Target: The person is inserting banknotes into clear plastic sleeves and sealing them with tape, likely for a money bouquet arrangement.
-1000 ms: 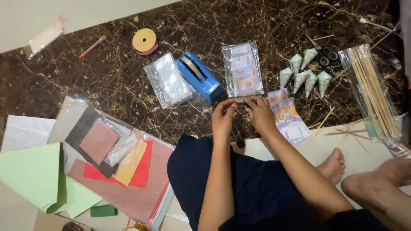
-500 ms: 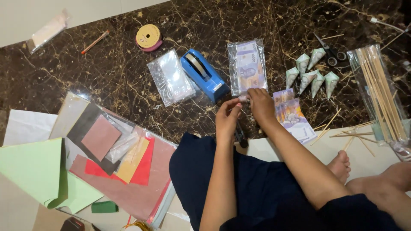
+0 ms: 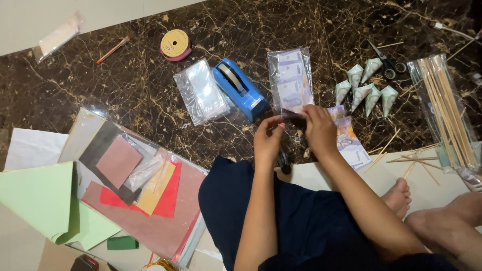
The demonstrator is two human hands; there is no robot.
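A: Scanning left to right: sitting on dark marbled floor (image 3: 125, 85), with stacked coloured paper sheets in clear sleeves (image 3: 135, 185) at far left, then clear plastic bag of sleeves (image 3: 201, 90), then blue plastic tape dispenser (image 3: 240, 89).

B: Locating hands. Left hand (image 3: 268, 140) and right hand (image 3: 320, 129) both pinching the lower edge of a clear flat packet of printed paper notes (image 3: 291, 80), lying just beyond the fingertips.

A: Judging handling: probably light, thin, floppy; film likely slippery. Gripping at a corner or the lower edge, thumb over fingers.

B: Checking room: dispenser close on the left; loose notes (image 3: 351, 143) touching the right wrist; folded paper cones (image 3: 366, 90) and clear bag of wooden sticks (image 3: 447, 110) crowding the right. Open floor remaining beyond, near the ribbon spool (image 3: 175, 45).
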